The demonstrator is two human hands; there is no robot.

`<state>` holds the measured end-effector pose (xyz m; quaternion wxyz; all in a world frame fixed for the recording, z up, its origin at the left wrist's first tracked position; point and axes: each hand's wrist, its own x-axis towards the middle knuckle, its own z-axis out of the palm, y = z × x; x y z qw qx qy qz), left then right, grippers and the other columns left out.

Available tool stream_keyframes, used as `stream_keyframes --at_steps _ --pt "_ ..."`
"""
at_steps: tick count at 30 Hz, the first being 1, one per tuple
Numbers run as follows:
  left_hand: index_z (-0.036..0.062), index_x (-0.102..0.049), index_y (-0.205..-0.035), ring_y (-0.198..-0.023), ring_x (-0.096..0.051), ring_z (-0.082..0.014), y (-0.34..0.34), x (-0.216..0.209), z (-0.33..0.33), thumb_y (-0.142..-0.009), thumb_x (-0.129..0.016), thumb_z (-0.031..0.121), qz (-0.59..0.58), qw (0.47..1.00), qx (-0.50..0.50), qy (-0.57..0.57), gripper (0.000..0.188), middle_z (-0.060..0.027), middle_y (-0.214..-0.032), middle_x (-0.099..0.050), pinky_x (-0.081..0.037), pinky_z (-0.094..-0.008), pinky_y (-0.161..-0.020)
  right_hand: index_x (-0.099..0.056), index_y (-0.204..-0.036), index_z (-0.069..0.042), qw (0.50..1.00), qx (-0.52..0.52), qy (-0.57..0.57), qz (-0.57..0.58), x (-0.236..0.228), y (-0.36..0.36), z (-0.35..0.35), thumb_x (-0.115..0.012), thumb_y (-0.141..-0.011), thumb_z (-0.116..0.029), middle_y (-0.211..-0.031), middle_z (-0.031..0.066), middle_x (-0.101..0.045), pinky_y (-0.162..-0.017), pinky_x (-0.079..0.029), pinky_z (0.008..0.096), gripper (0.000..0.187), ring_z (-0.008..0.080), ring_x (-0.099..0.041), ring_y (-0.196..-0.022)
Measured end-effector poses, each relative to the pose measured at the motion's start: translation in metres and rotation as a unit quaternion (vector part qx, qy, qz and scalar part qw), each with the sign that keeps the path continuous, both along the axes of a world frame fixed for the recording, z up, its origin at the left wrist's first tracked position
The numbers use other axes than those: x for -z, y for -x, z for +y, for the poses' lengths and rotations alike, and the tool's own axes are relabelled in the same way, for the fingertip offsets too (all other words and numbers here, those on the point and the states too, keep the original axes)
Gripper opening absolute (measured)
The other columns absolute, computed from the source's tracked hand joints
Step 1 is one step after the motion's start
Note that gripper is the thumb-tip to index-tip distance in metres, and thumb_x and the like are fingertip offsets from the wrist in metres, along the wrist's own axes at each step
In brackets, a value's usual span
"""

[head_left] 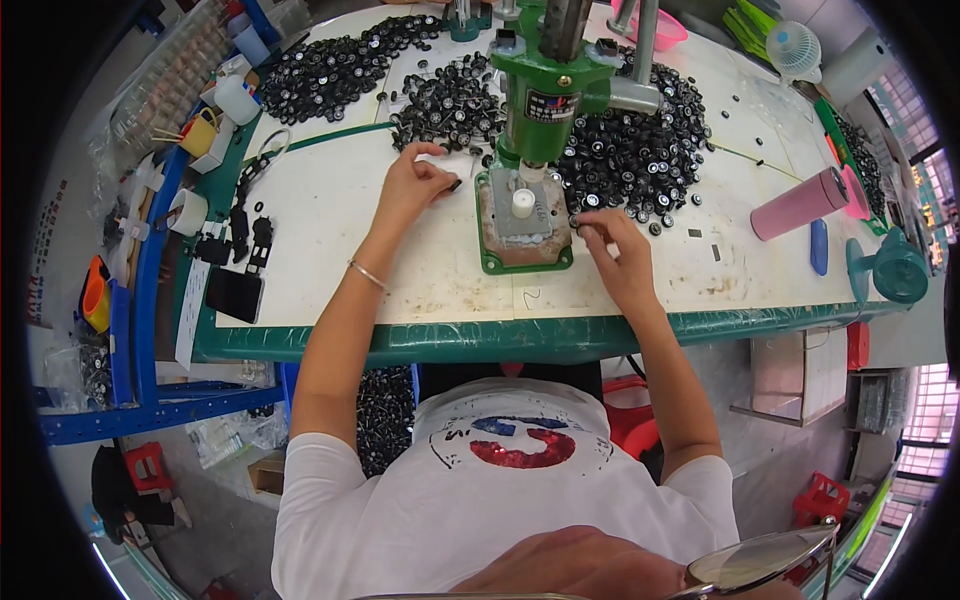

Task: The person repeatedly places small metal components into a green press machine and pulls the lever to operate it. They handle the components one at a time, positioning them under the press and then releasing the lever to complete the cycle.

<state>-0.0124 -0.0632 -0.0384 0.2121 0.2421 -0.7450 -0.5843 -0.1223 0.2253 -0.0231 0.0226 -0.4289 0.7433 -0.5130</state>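
Note:
A green hand press (pixel 548 110) stands in front of me, with a white round peg (pixel 522 203) upright on its base plate (pixel 520 256). Left of the base, my left hand (pixel 412 188) is closed in a pinch on a small black part (pixel 455 186), apart from the press. At the base's right edge, the thumb and fingers of my right hand (pixel 620 252) pinch a small black wheel (pixel 575 222). A heap of similar black wheels (pixel 635 160) lies behind my right hand. Beyond my left hand is a heap of black wheels with metal pins (pixel 450 105).
Another black heap (pixel 325 80) lies at the far left. A phone (pixel 235 294) and dark straps (pixel 240 225) sit on the table's left side. To the right are a pink tumbler (pixel 798 204), a blue case (pixel 819 247) and a green fan (pixel 893 268).

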Motion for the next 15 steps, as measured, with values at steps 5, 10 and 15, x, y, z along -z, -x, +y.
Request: stream_keyframes --at_steps 5,10,15 --pt "0.0015 -0.067 -0.091 -0.069 -0.061 -0.0101 -0.032 0.008 0.005 -0.084 -0.067 0.009 -0.034 0.988 0.000 0.154 0.010 -0.0013 -0.079 -0.063 -0.048 -0.0254 -0.062 -0.066 -0.099 -0.003 0.996 -0.045 0.077 -0.030 -0.025 -0.004 -0.044 -0.061 -0.085 0.000 -0.096 0.0067 -0.061 -0.071 -0.050 0.0255 0.015 0.0152 -0.061 -0.083" --pt "0.0061 -0.071 -0.088 -0.081 -0.059 -0.0184 -0.041 0.001 0.007 -0.080 -0.068 0.012 -0.047 0.911 0.003 0.409 0.010 -0.0027 -0.083 -0.063 -0.047 -0.0307 -0.070 -0.067 -0.096 -0.005 0.996 -0.063 0.041 0.044 -0.015 -0.013 -0.064 -0.065 -0.084 -0.008 -0.098 0.0081 -0.063 -0.073 -0.049 0.0327 0.012 0.0233 -0.061 -0.086" --pt "0.0074 -0.071 -0.087 -0.084 -0.058 -0.0201 -0.044 -0.005 0.005 -0.078 -0.069 0.011 -0.043 0.856 0.035 0.514 0.010 -0.0035 -0.083 -0.063 -0.045 -0.0300 -0.068 -0.067 -0.097 -0.005 0.998 -0.045 0.051 0.000 -0.012 -0.015 -0.066 -0.066 -0.083 -0.010 -0.098 0.0073 -0.064 -0.079 -0.046 0.0339 0.014 0.0231 -0.059 -0.092"
